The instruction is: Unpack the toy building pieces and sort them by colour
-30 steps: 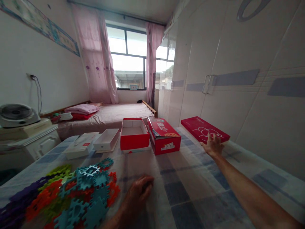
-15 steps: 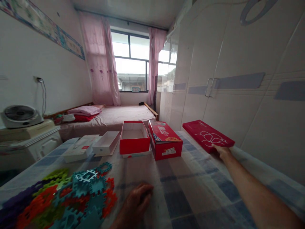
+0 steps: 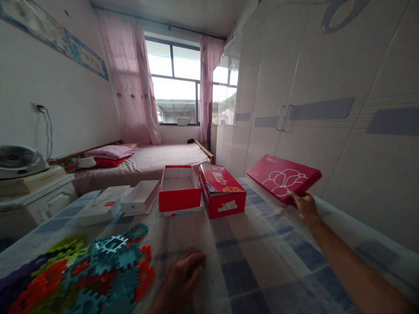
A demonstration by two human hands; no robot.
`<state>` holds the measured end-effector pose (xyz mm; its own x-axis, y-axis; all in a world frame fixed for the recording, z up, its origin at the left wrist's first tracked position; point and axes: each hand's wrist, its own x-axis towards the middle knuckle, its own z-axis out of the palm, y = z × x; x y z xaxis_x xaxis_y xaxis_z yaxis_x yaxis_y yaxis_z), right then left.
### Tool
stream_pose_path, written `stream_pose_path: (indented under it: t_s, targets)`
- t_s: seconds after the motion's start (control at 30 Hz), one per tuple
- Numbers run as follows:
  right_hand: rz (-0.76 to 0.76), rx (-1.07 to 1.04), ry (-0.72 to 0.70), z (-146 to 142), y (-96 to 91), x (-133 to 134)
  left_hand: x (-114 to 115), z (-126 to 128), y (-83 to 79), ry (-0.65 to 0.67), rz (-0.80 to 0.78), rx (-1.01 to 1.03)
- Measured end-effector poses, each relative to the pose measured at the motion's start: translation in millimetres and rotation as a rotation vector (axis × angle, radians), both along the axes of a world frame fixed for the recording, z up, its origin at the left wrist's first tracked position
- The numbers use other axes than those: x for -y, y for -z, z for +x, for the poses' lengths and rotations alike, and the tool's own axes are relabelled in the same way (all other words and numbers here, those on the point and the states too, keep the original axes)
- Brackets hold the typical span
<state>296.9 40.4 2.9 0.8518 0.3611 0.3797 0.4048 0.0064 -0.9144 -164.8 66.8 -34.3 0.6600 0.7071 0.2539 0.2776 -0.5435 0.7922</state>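
My right hand grips the near edge of a flat red box with a white flower drawing and holds it tilted up off the checked cloth at the right. My left hand rests on the checked cloth near the front, fingers curled loosely, holding nothing. Just left of it lies a heap of coloured foam puzzle pieces.
In the middle stand an open red box and a closed red box. Left of them are an open white box and a white lid. White wardrobe doors line the right. A bed and fan lie beyond.
My right hand moved from the top of the flat red box to its near edge, took hold and lifted that end up. My left hand stayed put.
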Motion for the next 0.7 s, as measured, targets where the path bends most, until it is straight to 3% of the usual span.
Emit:
stream_pose_path:
  t_s: [0.1,0.27,0.4,0.5,0.7]
  targets:
    - [-0.14,0.172,-0.03,-19,-5.1,3,-1,0,0.0,0.002,-0.001,-0.013]
    - [-0.59,0.563,-0.141,-52,4.3,11,-3,-2,3.3,0.015,-0.003,-0.018]
    - [-0.671,0.617,-0.358,-55,14.4,19,-2,-2,3.4,0.006,0.003,-0.014]
    - [-0.664,0.554,-0.46,-39,8.1,23,-1,-1,1.3,0.001,-0.002,-0.015]
    - [-0.873,0.675,-0.105,5,1.9,19,-2,-1,2.0,-0.003,0.003,0.009]
